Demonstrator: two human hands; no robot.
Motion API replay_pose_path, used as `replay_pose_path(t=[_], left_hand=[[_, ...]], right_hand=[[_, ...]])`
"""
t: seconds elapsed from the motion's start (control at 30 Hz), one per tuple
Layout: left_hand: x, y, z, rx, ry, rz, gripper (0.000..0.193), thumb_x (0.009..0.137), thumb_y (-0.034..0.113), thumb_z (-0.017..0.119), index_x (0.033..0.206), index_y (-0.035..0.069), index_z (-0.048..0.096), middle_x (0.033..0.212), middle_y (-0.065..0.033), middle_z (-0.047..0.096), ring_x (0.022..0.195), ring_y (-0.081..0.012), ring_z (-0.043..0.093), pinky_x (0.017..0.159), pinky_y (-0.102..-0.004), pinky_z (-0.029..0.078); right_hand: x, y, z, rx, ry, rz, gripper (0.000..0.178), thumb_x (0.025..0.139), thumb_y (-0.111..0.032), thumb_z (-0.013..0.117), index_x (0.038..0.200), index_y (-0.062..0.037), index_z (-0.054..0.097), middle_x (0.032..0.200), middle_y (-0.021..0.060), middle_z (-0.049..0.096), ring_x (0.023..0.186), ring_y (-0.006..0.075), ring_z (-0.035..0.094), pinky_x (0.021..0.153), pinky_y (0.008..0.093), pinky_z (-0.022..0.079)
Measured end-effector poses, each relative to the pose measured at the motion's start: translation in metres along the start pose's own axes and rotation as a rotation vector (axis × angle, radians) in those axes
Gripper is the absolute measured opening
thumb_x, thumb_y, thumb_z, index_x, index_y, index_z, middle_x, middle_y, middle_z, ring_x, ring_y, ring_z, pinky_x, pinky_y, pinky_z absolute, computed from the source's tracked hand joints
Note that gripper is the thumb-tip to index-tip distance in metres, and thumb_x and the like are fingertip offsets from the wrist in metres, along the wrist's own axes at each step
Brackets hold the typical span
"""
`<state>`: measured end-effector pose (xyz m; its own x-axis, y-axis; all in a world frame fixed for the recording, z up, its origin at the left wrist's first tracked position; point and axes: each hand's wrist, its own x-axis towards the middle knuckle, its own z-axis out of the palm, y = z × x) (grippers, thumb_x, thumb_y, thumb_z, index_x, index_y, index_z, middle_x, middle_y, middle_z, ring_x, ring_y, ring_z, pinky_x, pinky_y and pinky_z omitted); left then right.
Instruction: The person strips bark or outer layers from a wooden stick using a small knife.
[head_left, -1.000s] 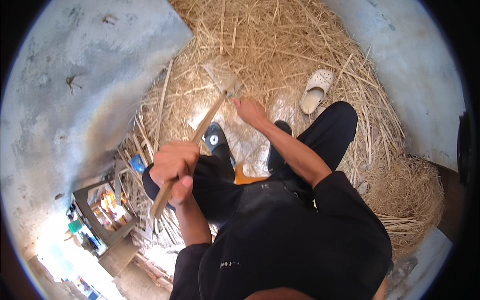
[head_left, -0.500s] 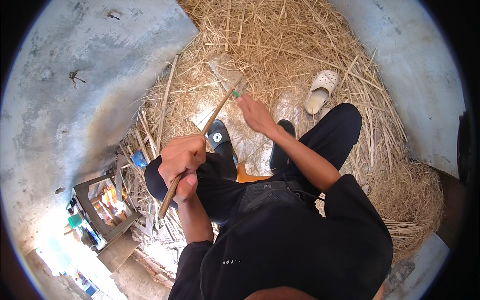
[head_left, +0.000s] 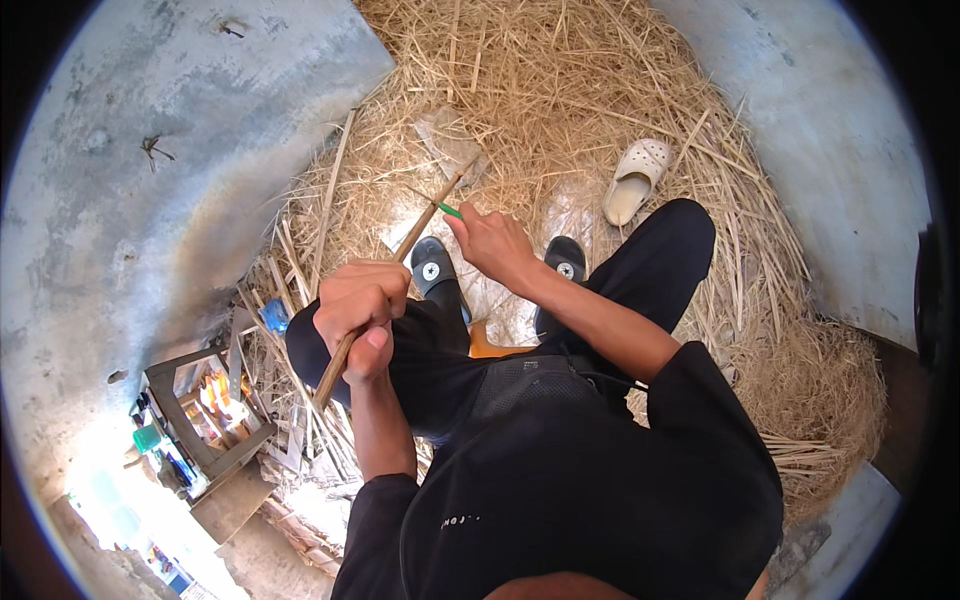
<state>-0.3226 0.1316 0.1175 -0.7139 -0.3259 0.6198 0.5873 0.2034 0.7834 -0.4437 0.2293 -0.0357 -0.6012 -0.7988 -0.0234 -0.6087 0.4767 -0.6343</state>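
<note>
My left hand (head_left: 362, 308) is wrapped round the lower part of a long brown wooden stick (head_left: 416, 232), which slants up and away to the right over my legs. In my right hand (head_left: 492, 245) is a slim green-handled knife (head_left: 450, 211), set across the stick above the left fist. Its blade is too thin to make out clearly; a fine sliver shows on the stick's far side. Fingers of the right hand are closed round the handle, which they mostly hide. The stick's far end points over the shavings.
Straw-like wood shavings (head_left: 540, 100) cover the floor ahead and to the right. A cream clog (head_left: 637, 182) lies among them, past my dark slippers (head_left: 432, 265). Grey walls (head_left: 180, 130) stand on both sides. At lower left is a wooden frame (head_left: 190, 420) near small items.
My right hand has drawn back toward me and left along the stick, bringing the green-handled knife down from near the far end. The left hand keeps its grip, shifting slightly.
</note>
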Motion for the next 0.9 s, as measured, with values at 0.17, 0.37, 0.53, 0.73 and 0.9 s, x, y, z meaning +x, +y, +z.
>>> replay_pose_path(t=[0.17, 0.37, 0.53, 0.73, 0.9], left_hand=[[-0.002, -0.005, 0.017, -0.023, -0.071, 0.012, 0.047, 0.079, 0.032, 0.057, 0.054, 0.007, 0.026, 0.044, -0.0021, 0.027, 0.036, -0.0144, 0.024, 0.038, -0.0304, 0.016], [0.006, -0.005, 0.009, 0.026, -0.061, -0.020, 0.054, 0.087, 0.040, 0.054, 0.054, 0.006, 0.028, 0.048, -0.0026, 0.027, 0.037, -0.0168, 0.029, 0.040, -0.0314, 0.019], [0.006, -0.001, 0.010, 0.005, -0.115, -0.045, 0.054, 0.087, 0.039, 0.054, 0.054, 0.006, 0.028, 0.048, -0.0027, 0.027, 0.036, -0.0175, 0.029, 0.039, -0.0314, 0.019], [0.013, -0.009, 0.008, -0.022, -0.116, 0.011, 0.053, 0.089, 0.037, 0.053, 0.053, 0.007, 0.028, 0.047, -0.0024, 0.027, 0.035, -0.0175, 0.029, 0.038, -0.0318, 0.019], [0.007, -0.008, 0.006, -0.075, -0.068, 0.012, 0.046, 0.081, 0.028, 0.057, 0.053, 0.008, 0.026, 0.043, -0.0020, 0.027, 0.033, -0.0145, 0.025, 0.037, -0.0298, 0.017]], right_hand=[[-0.014, 0.135, 0.026, -0.238, -0.254, 0.131, 0.022, 0.090, -0.015, 0.048, 0.106, -0.0103, 0.061, 0.084, 0.0196, 0.067, 0.076, 0.0362, 0.067, 0.063, 0.0480, 0.054], [-0.011, 0.048, -0.004, 0.217, 0.076, 0.087, 0.030, 0.099, -0.027, 0.044, 0.090, -0.0021, 0.057, 0.069, 0.0276, 0.057, 0.066, 0.0461, 0.057, 0.057, 0.0550, 0.042], [-0.013, 0.009, -0.003, 0.188, 0.011, 0.013, 0.036, 0.100, -0.032, 0.044, 0.087, -0.0010, 0.057, 0.071, 0.0275, 0.059, 0.064, 0.0460, 0.059, 0.053, 0.0510, 0.046], [0.013, 0.100, 0.029, 0.055, -0.034, 0.145, 0.043, 0.101, -0.035, 0.040, 0.087, 0.0000, 0.061, 0.078, 0.0268, 0.062, 0.074, 0.0445, 0.062, 0.064, 0.0530, 0.047], [-0.027, -0.006, -0.035, 0.425, -0.104, 0.091, 0.040, 0.100, -0.034, 0.043, 0.089, -0.0001, 0.061, 0.075, 0.0283, 0.060, 0.071, 0.0465, 0.059, 0.065, 0.0537, 0.045]])
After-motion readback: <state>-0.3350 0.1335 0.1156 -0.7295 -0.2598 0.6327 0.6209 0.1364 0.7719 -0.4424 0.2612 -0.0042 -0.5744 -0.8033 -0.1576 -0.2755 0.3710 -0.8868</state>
